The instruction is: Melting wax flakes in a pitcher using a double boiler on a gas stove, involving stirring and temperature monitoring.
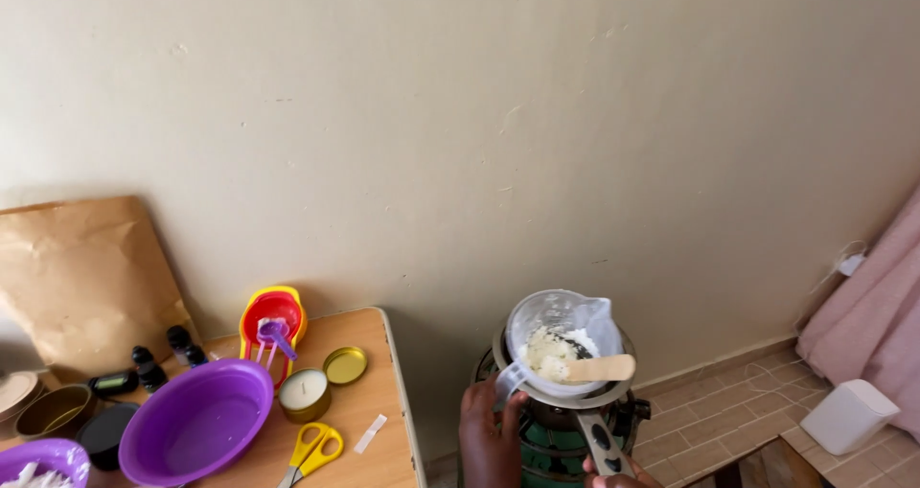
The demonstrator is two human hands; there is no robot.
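A clear plastic jug (pixel 561 339) of white flakes, a flat wooden stick (pixel 599 368) resting across its rim, sits in a metal pan (pixel 565 399) atop a small green stove (pixel 556 445) against the cream wall. From my feed, the left hand (pixel 491 435) closes its fingers on the jug's handle, while the right hand (pixel 618 478), mostly out of frame, meets the pan's long handle; I cannot tell its grip. On the wooden table (pixel 379 411) to the left lie a purple plastic bowl (pixel 196 421), a tin candle (pixel 305 394) and yellow-handled scissors (pixel 311 450).
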